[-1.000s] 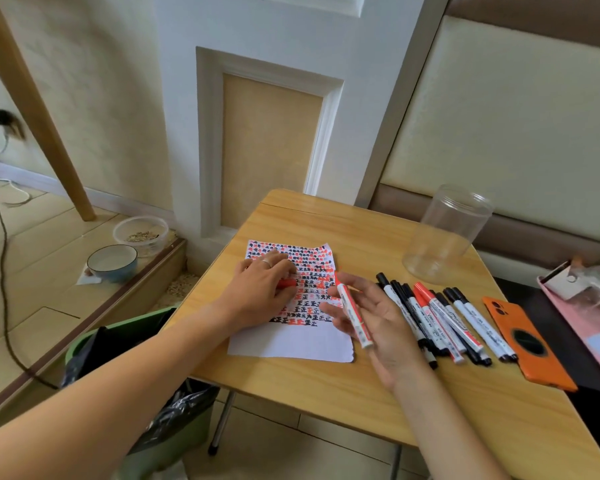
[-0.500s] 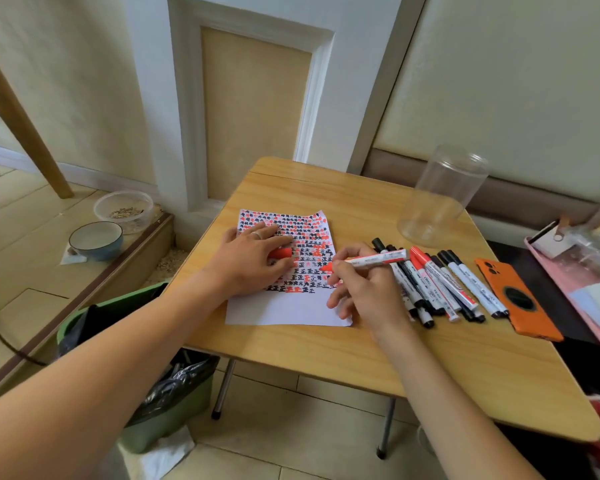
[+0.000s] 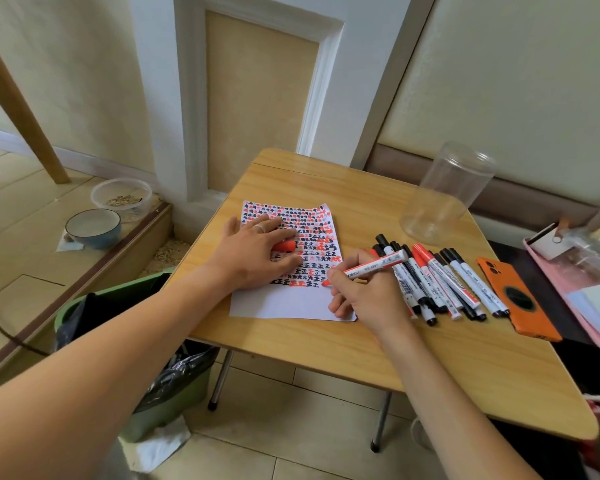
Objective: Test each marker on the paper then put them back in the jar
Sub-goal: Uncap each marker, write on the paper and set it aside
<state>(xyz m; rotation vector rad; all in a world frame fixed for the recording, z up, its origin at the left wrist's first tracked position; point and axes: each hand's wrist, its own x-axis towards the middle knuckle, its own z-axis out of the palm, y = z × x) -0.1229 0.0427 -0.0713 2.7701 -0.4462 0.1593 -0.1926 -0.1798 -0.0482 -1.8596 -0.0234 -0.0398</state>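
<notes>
A white paper (image 3: 284,306), its upper part filled with red and black marks, lies on the wooden table (image 3: 326,344). My left hand (image 3: 253,254) rests on the paper and pinches a red cap (image 3: 285,246) between its fingers. My right hand (image 3: 368,296) grips an uncapped red marker (image 3: 374,265) in a writing hold, its tip touching the paper at the lowest row of marks. Several capped red and black markers (image 3: 440,282) lie side by side just right of my right hand. The clear plastic jar (image 3: 444,199) stands behind them, nothing visible inside.
An orange phone (image 3: 520,303) lies right of the markers. A pink tray with clutter (image 3: 575,282) is at the far right. A green bin (image 3: 174,393) stands under the table's left edge. A blue bowl (image 3: 92,228) and a clear tub (image 3: 121,197) sit on the floor step.
My right hand turned the red marker from lying across the open palm into a writing grip and lowered its tip onto the paper. My left hand stayed on the paper.
</notes>
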